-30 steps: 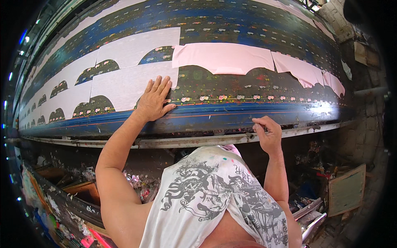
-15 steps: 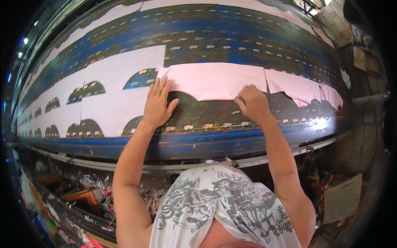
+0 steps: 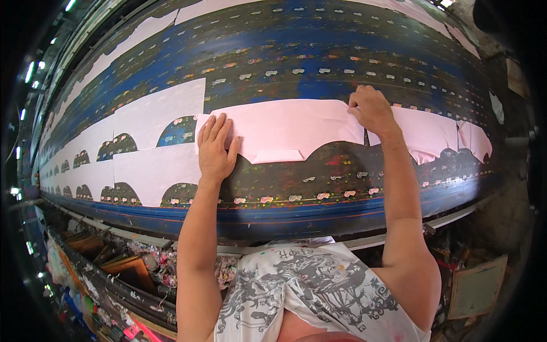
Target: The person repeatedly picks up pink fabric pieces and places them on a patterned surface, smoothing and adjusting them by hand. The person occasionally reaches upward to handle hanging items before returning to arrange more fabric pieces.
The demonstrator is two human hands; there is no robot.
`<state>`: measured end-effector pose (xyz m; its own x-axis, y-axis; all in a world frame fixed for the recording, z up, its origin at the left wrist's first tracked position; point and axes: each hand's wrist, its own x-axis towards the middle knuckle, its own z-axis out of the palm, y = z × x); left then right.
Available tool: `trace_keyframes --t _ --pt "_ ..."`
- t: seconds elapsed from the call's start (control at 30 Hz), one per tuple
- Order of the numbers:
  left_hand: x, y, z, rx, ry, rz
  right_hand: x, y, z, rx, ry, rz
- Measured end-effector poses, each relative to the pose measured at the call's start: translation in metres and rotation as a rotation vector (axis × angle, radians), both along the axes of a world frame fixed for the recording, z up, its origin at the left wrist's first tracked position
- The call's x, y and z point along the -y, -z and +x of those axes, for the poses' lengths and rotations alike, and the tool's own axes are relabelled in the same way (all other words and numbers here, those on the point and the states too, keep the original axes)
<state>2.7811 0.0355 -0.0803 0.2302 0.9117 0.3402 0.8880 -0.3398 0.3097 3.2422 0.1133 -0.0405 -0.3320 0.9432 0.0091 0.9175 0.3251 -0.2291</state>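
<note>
A pale pink cut fabric piece [image 3: 285,126] with a scalloped lower edge lies on the long dark printing table in front of me. My left hand [image 3: 216,149] rests flat on its left end, fingers stretched out and thumb apart. At its upper right corner, my right hand [image 3: 371,111] has its fingers curled in a pinch on the fabric edge. A small flap [image 3: 279,155] is folded up along the lower edge. To the right, partly behind my right forearm, lies another pink piece [image 3: 424,134] with a creased lower edge.
White-looking cut pieces [image 3: 154,165] lie in two rows on the left. The dark and blue table [image 3: 273,219] carries rows of small printed marks. Below its front rail [image 3: 364,242] are scraps and a wooden frame [image 3: 128,273]. Another framed panel [image 3: 477,288] leans at lower right.
My right hand has moved from the fabric's lower edge up to its upper right corner. A flap now shows folded at the lower edge. My left hand stays on the left end.
</note>
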Motion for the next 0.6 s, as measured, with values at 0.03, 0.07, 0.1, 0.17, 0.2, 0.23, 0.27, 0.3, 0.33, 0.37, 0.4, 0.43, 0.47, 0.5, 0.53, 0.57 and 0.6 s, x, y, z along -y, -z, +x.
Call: trace_keyframes --t 0.03,0.07,0.1,0.17,0.2,0.23,0.27,0.3,0.33,0.37,0.4,0.43,0.47,0.5,0.53,0.57,0.6 --pt "0.0 0.0 0.0 0.002 -0.006 0.008 0.0 0.0 0.0 -0.043 0.029 -0.002" --pt "0.0 0.001 0.001 0.003 -0.01 0.015 0.001 0.001 -0.002 -0.087 0.06 -0.005" --pt "0.001 0.002 0.001 0.003 -0.004 0.016 0.003 0.001 -0.003 -0.131 0.091 -0.009" --pt "-0.002 0.0 0.002 0.005 0.007 0.037 0.003 0.0 0.0 0.003 0.068 -0.01" --pt "-0.002 0.0 0.003 0.008 0.018 0.053 0.006 0.001 -0.002 0.07 0.062 -0.01" --pt "-0.004 0.002 0.002 0.012 0.02 0.057 0.011 -0.001 -0.008 -0.022 -0.003 0.026" --pt "-0.004 0.005 -0.001 0.019 0.016 0.061 0.021 -0.006 -0.015 -0.111 -0.076 0.061" --pt "-0.003 0.007 -0.004 0.025 0.015 0.066 0.036 -0.011 -0.022 -0.2 -0.146 0.097" --pt "-0.003 0.01 -0.005 0.019 0.009 0.072 0.054 -0.021 -0.033 -0.361 -0.188 0.053" --pt "-0.004 0.011 -0.006 0.017 0.007 0.076 0.075 -0.032 -0.049 -0.52 -0.232 0.008" --pt "-0.003 0.012 -0.007 0.018 0.005 0.078 0.097 -0.045 -0.062 -0.605 -0.248 -0.096" --pt "-0.001 0.014 -0.009 0.017 -0.003 0.079 0.119 -0.056 -0.075 -0.688 -0.267 -0.206" --pt "-0.002 0.017 -0.01 0.054 -0.011 0.067 0.14 -0.061 -0.085 -0.718 -0.326 -0.221" --pt "-0.005 0.017 -0.008 0.131 -0.041 0.09 0.16 -0.064 -0.092 -0.748 -0.381 -0.238" --pt "-0.006 0.017 -0.006 0.207 -0.073 0.111 0.18 -0.07 -0.101 -0.764 -0.385 -0.274" --pt "-0.006 0.018 -0.004 0.282 -0.104 0.129 0.201 -0.077 -0.109 -0.782 -0.388 -0.314" --pt "-0.01 0.018 0.0 0.244 -0.197 0.192 0.219 -0.084 -0.114 -0.798 -0.391 -0.355"
